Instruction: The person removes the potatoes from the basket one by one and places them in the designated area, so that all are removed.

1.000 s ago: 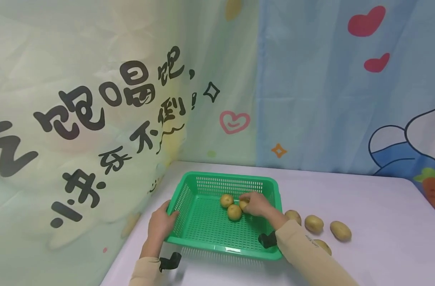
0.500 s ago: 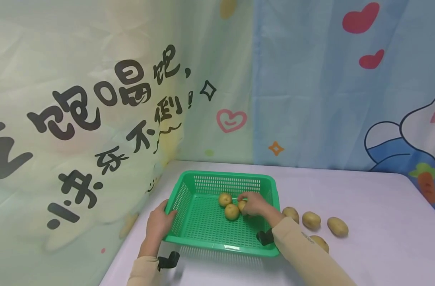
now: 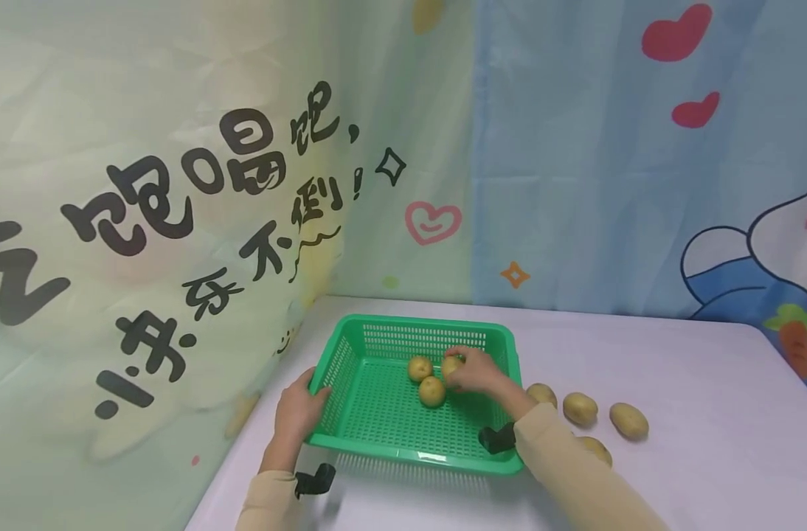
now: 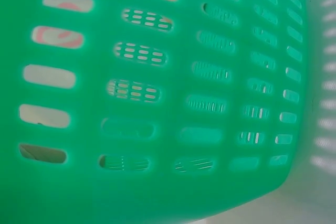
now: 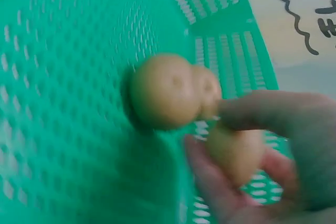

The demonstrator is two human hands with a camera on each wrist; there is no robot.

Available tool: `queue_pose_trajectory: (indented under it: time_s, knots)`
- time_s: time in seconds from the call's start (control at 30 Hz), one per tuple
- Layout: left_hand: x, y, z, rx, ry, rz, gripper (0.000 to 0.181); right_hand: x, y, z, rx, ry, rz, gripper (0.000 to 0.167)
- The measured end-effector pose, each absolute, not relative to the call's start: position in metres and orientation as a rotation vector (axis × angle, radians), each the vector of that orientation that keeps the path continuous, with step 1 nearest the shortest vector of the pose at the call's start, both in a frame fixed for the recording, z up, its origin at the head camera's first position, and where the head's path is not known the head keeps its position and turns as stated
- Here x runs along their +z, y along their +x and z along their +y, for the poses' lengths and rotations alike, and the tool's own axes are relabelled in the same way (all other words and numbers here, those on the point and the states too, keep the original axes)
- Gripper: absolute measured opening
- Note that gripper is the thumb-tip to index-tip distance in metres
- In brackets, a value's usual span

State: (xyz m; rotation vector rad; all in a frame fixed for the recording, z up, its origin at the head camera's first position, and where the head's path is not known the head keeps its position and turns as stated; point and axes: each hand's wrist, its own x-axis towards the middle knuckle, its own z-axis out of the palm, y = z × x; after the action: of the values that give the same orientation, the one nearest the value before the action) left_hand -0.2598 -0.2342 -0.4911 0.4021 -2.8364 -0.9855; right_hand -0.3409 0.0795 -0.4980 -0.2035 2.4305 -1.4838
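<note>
The right hand pinches a rounded, yellow-brown potato inside a green, rectangular plastic basket.
The held potato sits between thumb and fingers toward the basket's right rear, just right of two smooth, roundish yellow potatoes close together on the perforated floor; blur hides which way its long axis runs. The right hand is the nearer; well across from it, the left hand holds the basket's left rim, thumb over the edge, its other fingers mostly hidden. The stiff basket walls are pierced with rounded slots. To their right, four matte, tan, mostly oval potatoes lie on the pale, smooth table, two partly behind the beige fabric sleeve.
</note>
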Motion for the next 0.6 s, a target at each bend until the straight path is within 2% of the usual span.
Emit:
queue_pose_trajectory:
  time_s: [0.17,0.37,0.6]
  knots:
    - [-0.489,-0.260,-0.236,-0.966,0.388,-2.840,0.055,-0.489,-0.340,0.082,-1.655,-0.190,2.273,0.064]
    - [-0.486,-0.258,-0.234,-0.963,0.406,-2.828,0.055,-0.466,-0.331,0.088,-1.584,-0.246,2.449,0.070]
    - [-0.488,-0.258,-0.236,-0.935,0.389,-2.860,0.056,-0.451,-0.315,0.103,-1.531,-0.347,2.544,0.063]
